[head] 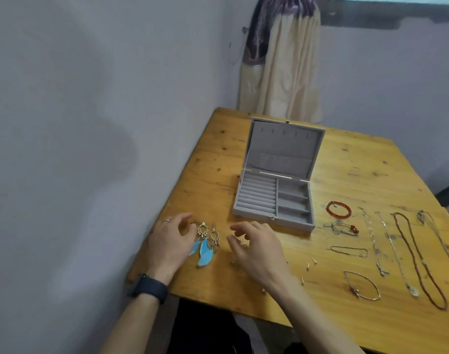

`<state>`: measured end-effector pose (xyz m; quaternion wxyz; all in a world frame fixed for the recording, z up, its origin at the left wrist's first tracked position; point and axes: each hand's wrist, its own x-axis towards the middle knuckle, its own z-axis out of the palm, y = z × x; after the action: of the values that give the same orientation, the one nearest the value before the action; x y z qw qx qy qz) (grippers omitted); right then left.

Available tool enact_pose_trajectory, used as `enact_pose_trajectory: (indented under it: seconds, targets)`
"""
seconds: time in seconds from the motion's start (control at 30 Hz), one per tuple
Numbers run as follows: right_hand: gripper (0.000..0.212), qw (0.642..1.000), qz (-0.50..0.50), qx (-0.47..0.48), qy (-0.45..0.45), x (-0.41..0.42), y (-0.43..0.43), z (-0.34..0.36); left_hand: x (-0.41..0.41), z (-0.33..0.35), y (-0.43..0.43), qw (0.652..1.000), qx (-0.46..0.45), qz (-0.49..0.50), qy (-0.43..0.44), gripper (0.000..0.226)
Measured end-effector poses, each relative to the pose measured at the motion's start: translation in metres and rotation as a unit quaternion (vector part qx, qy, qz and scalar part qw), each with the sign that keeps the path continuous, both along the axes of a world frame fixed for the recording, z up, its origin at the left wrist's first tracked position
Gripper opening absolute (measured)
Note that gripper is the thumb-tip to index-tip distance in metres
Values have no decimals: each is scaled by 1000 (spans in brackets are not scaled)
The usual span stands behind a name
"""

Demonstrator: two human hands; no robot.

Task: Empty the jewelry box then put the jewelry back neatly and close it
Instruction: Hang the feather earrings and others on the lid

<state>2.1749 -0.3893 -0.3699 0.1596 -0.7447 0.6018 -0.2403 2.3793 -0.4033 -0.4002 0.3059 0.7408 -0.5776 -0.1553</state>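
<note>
Wooden desk (346,162), knotty yellow planks, set against a grey wall.

Jewelry box (269,221): grey velvet, rectangular, at the middle of the desk. Its lid (284,146) stands open on the far side, with a row of small hooks and a pocket inside. Base: padded ring rolls on the left, three bare compartments on the right.

Left grip (169,244): near left edge of the desk, fingers curled toward a pair of gold hoop earrings (204,244) with blue feathers. Cannot tell whether it pinches anything. Plain ring on one finger, dark watch (148,287) on the wrist.

Right grip (256,249): just right of the earrings, in front of the box, fingers loosely curled. Contents, if any, hidden; cannot tell.

Right of the box: round red bead bracelet (339,209), thin silver chains (374,241), long dark red bead necklace (417,259), laid roughly near-to-far. Small gold studs (314,260) scattered near the right wrist.
</note>
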Motion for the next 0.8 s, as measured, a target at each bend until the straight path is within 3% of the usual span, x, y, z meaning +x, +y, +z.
enact_pose_trajectory:
  seconds: [0.27, 0.57, 0.63, 0.7, 0.8]
  targets:
    - [36, 997, -31, 35, 63, 43, -40, -8, -4, 7, -24, 997, 32, -26, -69, 31]
    - [25, 997, -26, 24, 63, 53, -47, -14, -8, 5, -29, 992, 52, -63, -100, 21]
    - [23, 998, -24, 30, 56, 53, -46, -14, -5, 4, -31, 995, 51, -70, -51, 15]
    - [19, 999, -22, 35, 12, 49, -45, -12, -1, 6, -33, 995, 49, -73, 50, 9]
    - [10, 986, -27, 58, -156, 40, -43, -6, 0, 20, -35, 972, 45, -73, 218, 4]
